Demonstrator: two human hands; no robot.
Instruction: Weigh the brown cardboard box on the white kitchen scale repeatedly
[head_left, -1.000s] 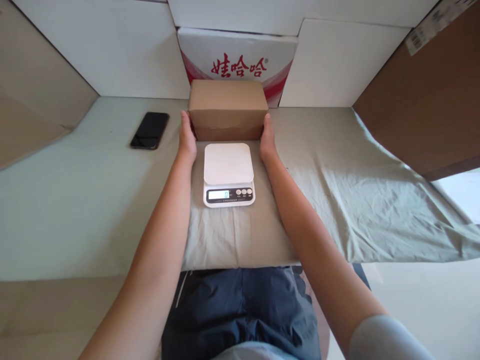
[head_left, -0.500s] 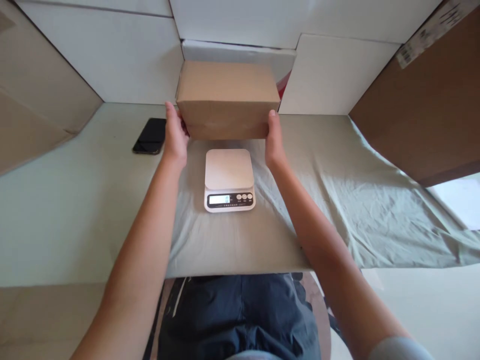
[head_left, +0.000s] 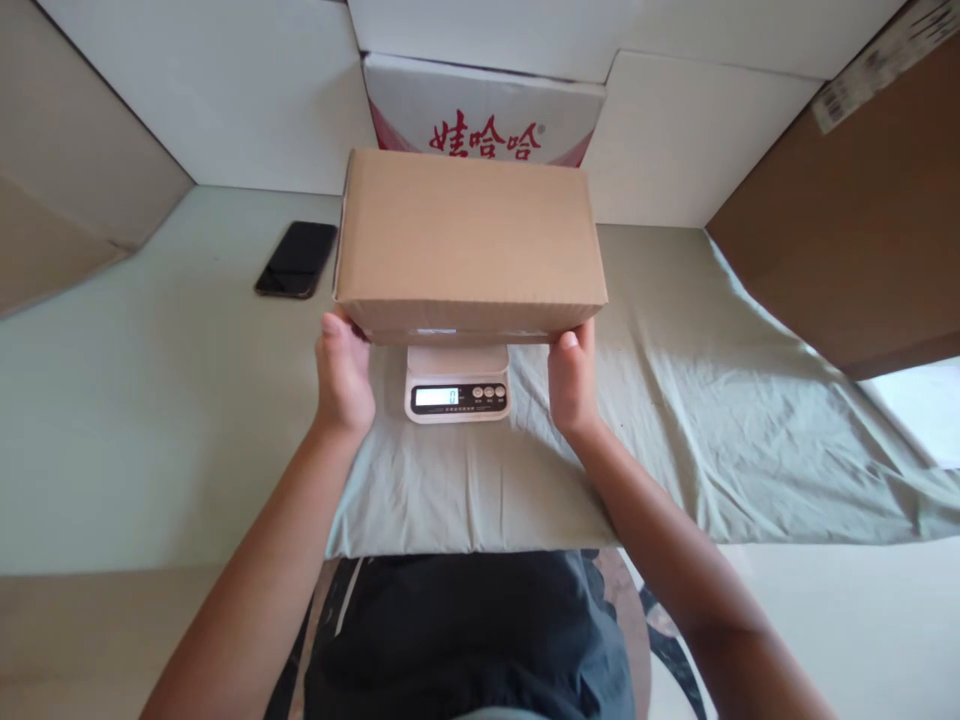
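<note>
This looks like a makeshift packing or parcel-weighing corner, probably set up in a home rather than a proper shop. A pale tabletop [head_left: 135, 420] is half covered by a creased grey-green cloth [head_left: 712, 420], and a small digital scale [head_left: 457, 385] sits on it. White boards [head_left: 225, 100] and brown cardboard sheets [head_left: 847, 220] wall the space in on three sides, with a drinks carton printed in red characters [head_left: 484, 110] propped at the back. A black phone [head_left: 296, 260] lies nearby.

Single head view, worn high, facing forward and down, close over table [head_left: 150, 420]; no second view.
</note>
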